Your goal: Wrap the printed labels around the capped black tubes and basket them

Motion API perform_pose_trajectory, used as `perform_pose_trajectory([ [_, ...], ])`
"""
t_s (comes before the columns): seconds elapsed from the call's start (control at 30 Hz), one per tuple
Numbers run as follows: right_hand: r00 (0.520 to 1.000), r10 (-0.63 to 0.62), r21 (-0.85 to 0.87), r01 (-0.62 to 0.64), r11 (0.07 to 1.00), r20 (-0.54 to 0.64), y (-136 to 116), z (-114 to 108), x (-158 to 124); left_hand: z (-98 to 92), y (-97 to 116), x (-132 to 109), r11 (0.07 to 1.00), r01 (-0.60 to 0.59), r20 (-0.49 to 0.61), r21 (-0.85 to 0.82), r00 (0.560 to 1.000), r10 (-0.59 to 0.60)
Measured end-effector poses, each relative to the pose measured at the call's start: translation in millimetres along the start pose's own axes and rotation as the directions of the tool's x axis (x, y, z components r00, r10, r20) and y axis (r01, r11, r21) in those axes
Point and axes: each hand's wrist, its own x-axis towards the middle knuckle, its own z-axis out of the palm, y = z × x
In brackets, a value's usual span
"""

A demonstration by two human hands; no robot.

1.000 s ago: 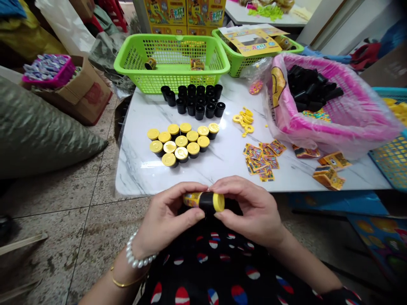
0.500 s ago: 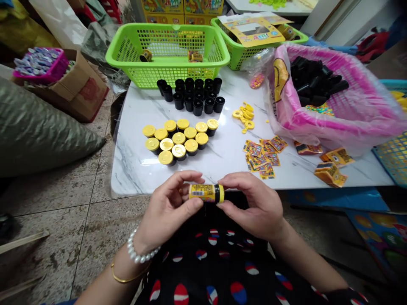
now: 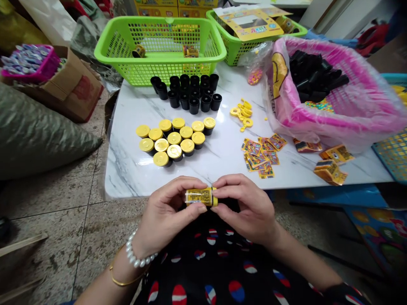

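Just past the table's front edge, a small canister (image 3: 199,197) lies sideways between my two hands. It has a printed yellow sleeve and a yellow cap on its right end. My left hand (image 3: 165,212) closes thumb and fingers round the sleeved end. The capped end is pinched by my right hand (image 3: 251,207). Beyond them on the table stands a group of black canisters with yellow lids (image 3: 174,139). Several black open cups (image 3: 193,103) are grouped behind these. To the right lie printed yellow sleeves (image 3: 260,156) in a loose pile and yellow ring-shaped plastic pieces (image 3: 244,112).
A green basket (image 3: 159,67) with a few sleeved canisters stands at the back. Beside it is a second green basket (image 3: 233,53) under flattened packaging. A plastic-lined pink basket (image 3: 305,123) holds black parts at the right. Folded sleeve stacks (image 3: 330,171) lie before it.
The sleeve now reaches closer to the yellow cap, and less of the black band shows. The canister has turned a little and my hands are nearer together. The view has shifted slightly.
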Motion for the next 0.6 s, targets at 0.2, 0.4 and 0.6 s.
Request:
perform_pose_trajectory([
  [0.2,0.877,0.470,0.360,-0.473,0.804,0.101,5,9,-7,-3.5,-3,2,0.965,-0.180,0.037,0.190,0.984,0.176],
  [0.4,0.816,0.539,0.462,-0.568,0.681,0.210,3,5,-4,-5.3,-4,2,0.996,-0.073,0.092,0.042,0.993,0.069],
  [0.6,0.838,0.511,0.555,-0.523,0.647,0.194,6,2,0,0.4,-9,1,0.993,0.010,0.085,-0.116,0.996,0.000],
])
